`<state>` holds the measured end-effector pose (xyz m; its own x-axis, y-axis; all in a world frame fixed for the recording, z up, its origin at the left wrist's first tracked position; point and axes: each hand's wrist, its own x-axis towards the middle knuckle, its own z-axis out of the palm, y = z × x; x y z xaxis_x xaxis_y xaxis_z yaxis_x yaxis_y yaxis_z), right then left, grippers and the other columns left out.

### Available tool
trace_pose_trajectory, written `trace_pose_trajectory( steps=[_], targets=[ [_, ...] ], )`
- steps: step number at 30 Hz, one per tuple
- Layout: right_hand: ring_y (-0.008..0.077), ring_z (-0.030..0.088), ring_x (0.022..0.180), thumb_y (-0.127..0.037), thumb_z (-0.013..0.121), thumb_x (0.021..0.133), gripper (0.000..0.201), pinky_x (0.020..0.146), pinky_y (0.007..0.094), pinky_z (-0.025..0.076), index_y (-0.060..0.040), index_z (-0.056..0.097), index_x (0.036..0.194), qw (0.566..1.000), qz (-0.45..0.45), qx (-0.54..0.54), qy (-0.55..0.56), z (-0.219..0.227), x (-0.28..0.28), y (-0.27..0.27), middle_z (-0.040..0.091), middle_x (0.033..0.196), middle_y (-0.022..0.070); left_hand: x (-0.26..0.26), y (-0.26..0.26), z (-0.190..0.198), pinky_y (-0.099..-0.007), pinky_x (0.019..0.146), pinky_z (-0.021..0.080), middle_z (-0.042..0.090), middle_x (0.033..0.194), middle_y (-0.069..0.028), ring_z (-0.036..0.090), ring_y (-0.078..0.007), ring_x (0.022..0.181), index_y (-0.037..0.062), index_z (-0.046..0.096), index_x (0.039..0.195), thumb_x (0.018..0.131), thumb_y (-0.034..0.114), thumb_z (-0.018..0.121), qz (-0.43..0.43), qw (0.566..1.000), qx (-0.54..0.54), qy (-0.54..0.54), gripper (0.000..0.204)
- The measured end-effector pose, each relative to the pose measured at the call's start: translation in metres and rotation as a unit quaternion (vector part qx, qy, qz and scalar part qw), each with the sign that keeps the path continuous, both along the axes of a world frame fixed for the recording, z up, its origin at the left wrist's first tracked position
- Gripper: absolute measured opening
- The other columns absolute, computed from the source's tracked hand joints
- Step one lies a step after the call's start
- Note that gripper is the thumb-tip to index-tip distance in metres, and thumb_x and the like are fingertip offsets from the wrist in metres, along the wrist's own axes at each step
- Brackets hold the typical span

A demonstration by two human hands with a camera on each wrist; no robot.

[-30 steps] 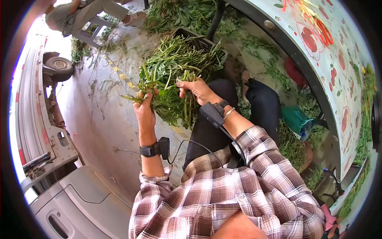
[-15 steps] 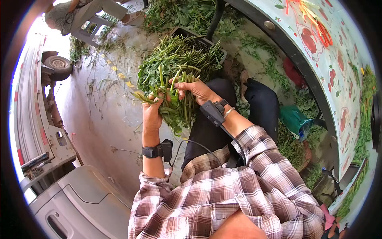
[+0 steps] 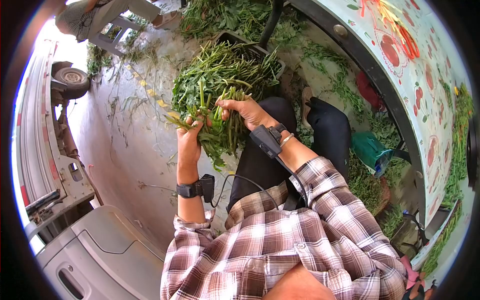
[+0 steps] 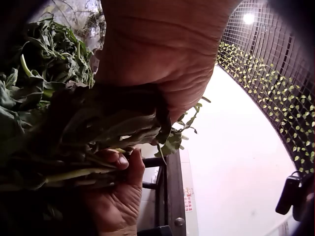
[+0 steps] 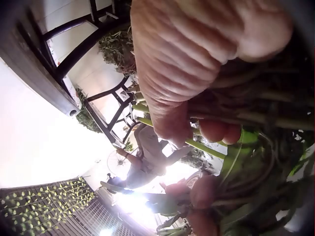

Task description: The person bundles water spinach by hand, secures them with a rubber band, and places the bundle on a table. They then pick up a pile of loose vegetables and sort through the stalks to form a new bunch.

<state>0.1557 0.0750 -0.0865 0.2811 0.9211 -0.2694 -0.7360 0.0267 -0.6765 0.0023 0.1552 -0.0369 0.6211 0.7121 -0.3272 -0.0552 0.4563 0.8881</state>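
Observation:
In the head view my right hand (image 3: 254,115) grips a thick bunch of leafy green stems (image 3: 234,131), cut ends up by the thumb and leaves drooping below. Close beside it, my left hand (image 3: 189,142) pinches a few more green stems (image 3: 201,95) at the bunch's left side. From the left wrist view, the right thumb (image 4: 135,169) lies along the stems, with dark leaves (image 4: 113,123) under my left palm. The right wrist view catches the left fingertips (image 5: 204,191) among leaves and a pale green stem (image 5: 204,147).
A heap of greens (image 3: 215,70) fills a dark crate (image 3: 281,70) before my knees. To the right stands a table with a fruit-patterned cloth (image 3: 395,75), red-handled scissors (image 3: 409,42) on top. A truck (image 3: 37,125) is at left, and a seated person (image 3: 107,20) sits beyond.
My left hand has moved right with its stems, up against the bunch. The right hand keeps its grip in nearly the same place.

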Motion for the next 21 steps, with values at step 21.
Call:
trace_pose_trajectory(
  steps=[21],
  targets=[
    [0.0116, 0.059, 0.077, -0.003, 0.069, 0.073, 0.017, 0.072, 0.0260, 0.047, -0.0049, 0.065, 0.090, 0.998, -0.058, -0.024, 0.009, -0.007, -0.005, 0.004, 0.065, 0.085, 0.0018, 0.006, -0.001, -0.029, -0.0229, 0.061, 0.048, 0.064, 0.080, -0.0034, 0.059, -0.0101, 0.069, 0.0014, 0.063, 0.097, 0.083, 0.010, 0.060, -0.024, 0.991, 0.036, 0.126, 0.017]
  ],
)
